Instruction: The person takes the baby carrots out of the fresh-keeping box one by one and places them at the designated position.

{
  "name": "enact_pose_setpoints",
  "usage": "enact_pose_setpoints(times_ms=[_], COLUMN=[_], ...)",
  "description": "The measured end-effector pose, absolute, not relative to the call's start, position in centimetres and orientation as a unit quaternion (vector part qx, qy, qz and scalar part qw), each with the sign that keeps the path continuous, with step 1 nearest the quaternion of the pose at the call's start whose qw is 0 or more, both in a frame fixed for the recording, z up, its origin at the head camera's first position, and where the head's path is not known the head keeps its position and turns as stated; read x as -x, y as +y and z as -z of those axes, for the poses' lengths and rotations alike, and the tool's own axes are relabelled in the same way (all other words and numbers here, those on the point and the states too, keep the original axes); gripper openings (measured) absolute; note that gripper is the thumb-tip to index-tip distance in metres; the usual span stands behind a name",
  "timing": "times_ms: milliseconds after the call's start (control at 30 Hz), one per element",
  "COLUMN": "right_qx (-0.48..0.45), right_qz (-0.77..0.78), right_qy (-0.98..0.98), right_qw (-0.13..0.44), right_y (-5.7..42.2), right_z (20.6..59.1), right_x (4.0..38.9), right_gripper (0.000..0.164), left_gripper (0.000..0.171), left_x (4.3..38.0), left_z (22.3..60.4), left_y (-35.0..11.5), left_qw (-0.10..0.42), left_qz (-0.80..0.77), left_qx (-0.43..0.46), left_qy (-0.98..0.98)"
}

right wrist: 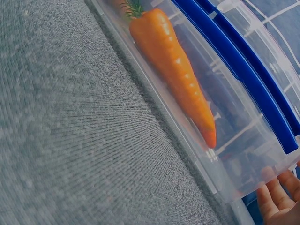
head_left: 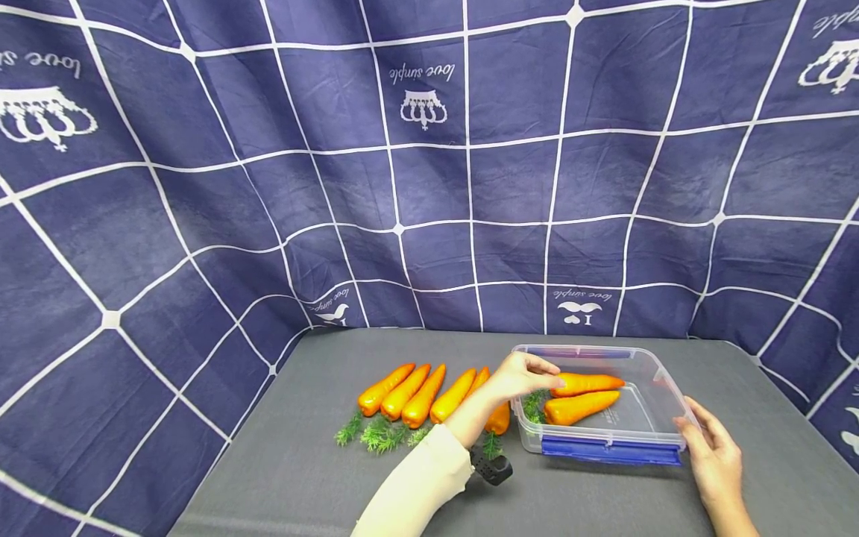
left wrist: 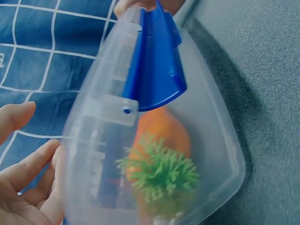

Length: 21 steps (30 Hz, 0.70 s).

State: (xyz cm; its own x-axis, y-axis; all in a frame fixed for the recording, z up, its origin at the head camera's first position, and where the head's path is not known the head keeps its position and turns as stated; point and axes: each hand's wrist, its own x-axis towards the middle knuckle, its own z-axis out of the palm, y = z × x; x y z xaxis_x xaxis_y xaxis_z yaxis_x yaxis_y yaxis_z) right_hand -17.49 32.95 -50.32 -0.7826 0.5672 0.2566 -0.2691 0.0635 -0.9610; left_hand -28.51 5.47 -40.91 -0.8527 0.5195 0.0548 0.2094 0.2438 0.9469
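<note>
A clear plastic box [head_left: 644,440] with blue side clips stands at the right of the table. Two orange carrots [head_left: 582,408] with green tops lie in it, tips toward the right. My left hand [head_left: 523,375] reaches over the box's left rim, close to the rear carrot [head_left: 590,384]. In the left wrist view, the left hand [left wrist: 30,183] has thumb and fingers apart with nothing visible between them. My right hand [head_left: 716,451] grips the box's right end, its thumb at the rim. The right wrist view shows its fingers [right wrist: 276,197] against the box's end.
Several more carrots [head_left: 392,395] with green tops lie in a row left of the box, partly covered by the left forearm. A dark strap device [head_left: 492,468] sits at the left wrist. Blue checked cloth [head_left: 429,186] hangs behind the grey tabletop [head_left: 282,470].
</note>
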Motion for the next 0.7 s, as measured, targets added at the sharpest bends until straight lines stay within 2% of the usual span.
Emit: enact_pose_setpoints(times_ms=[167,400,700], right_qx=[0.116,0.103,0.109], right_qz=[-0.67,-0.675,-0.667], right_qy=[-0.665,-0.658,-0.665], right_qw=[0.308,0.317,0.316], right_y=[33.0,33.0,32.9], right_z=[50.3,50.3,50.3], right_x=[17.5,17.3,17.2], right_gripper=[0.04,0.038,0.037], left_gripper=[0.029,0.028,0.025], left_x=[28.8,28.9,28.8], left_z=[41.5,41.2,41.8], left_y=[6.6,8.4,10.2], left_qw=[0.117,0.08,0.062], left_qz=[-0.507,-0.335,-0.192], left_qx=[-0.235,-0.238,-0.238], left_qy=[0.821,0.908,0.95])
